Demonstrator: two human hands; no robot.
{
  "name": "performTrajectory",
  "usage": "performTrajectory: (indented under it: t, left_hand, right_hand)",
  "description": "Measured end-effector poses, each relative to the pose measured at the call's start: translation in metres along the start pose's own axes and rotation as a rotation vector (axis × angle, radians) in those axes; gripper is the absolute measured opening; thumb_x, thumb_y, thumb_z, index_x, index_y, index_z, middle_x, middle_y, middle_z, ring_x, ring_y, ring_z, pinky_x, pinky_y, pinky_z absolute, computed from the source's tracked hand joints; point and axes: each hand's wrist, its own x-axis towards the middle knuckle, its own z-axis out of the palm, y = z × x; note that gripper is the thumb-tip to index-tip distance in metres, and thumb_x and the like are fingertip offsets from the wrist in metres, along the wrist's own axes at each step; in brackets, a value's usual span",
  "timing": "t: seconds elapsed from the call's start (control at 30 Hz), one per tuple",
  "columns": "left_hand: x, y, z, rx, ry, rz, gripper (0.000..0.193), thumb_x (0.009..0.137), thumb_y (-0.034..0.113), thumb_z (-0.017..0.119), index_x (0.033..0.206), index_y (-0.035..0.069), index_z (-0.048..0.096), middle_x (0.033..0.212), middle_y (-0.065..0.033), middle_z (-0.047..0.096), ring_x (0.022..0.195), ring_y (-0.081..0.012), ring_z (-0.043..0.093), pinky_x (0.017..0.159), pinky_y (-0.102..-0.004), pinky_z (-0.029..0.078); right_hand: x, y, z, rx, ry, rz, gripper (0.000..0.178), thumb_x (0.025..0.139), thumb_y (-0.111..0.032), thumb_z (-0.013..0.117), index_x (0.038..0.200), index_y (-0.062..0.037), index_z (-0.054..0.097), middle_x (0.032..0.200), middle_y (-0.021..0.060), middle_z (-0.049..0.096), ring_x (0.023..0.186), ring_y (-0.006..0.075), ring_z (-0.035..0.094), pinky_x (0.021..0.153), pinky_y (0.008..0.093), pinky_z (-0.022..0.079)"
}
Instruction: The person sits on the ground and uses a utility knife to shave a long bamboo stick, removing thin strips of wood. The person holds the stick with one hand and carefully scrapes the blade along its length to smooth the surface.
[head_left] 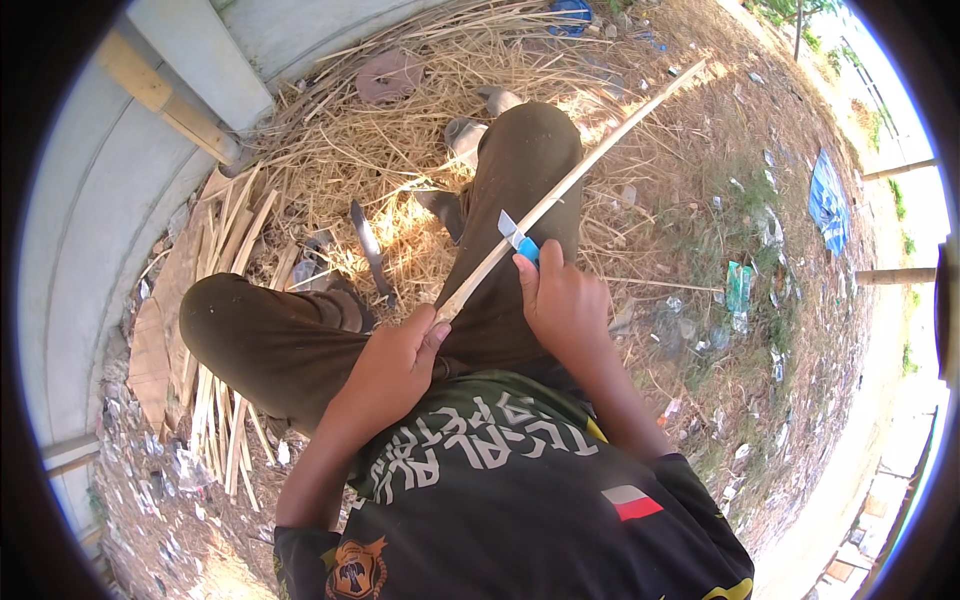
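Note:
A long pale strip of split bamboo [590,163] slants across my raised right thigh, its far end up to the right. Near my lap my left hand [392,358] is closed around the strip's lower end. My right hand [563,300] grips a box cutter [519,239] by its blue handle, thumb along the side. The cutter's bare blade lies against the strip, a short way above my left hand. Most of the handle is hidden inside my fingers.
Several cut bamboo strips [222,425] are piled by my left knee. A dark machete-like blade [371,250] rests on straw-like shavings [440,110] between my legs. A pale wall [95,230] stands at the left. Litter and a blue plastic sheet [827,203] lie on the ground at right.

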Motion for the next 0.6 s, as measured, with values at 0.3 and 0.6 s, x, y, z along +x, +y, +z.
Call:
performTrajectory:
  t: [0.3, 0.6]
  left_hand:
    - [-0.032, -0.003, -0.015, 0.05, -0.053, -0.109, 0.028, 0.106, 0.026, 0.052, 0.095, 0.001, 0.045, 0.068, -0.0238, 0.054, 0.068, -0.0482, 0.053, 0.06, -0.0474, 0.041]
    - [-0.074, 0.013, -0.037, 0.16, -0.04, -0.258, 0.027, 0.106, 0.027, 0.053, 0.094, 0.003, 0.047, 0.067, -0.0231, 0.055, 0.068, -0.0491, 0.054, 0.058, -0.0476, 0.041]
  right_hand:
    - [-0.001, 0.0, 0.003, 0.028, 0.035, 0.052, 0.04, 0.102, -0.044, 0.057, 0.082, -0.0105, 0.048, 0.053, 0.0076, 0.055, 0.041, 0.0284, 0.06, 0.037, 0.04, 0.044]
    - [-0.004, 0.0, 0.002, 0.111, -0.009, 0.073, 0.036, 0.106, -0.039, 0.05, 0.087, -0.0082, 0.049, 0.055, 0.0119, 0.055, 0.046, 0.0335, 0.059, 0.042, 0.0452, 0.044]
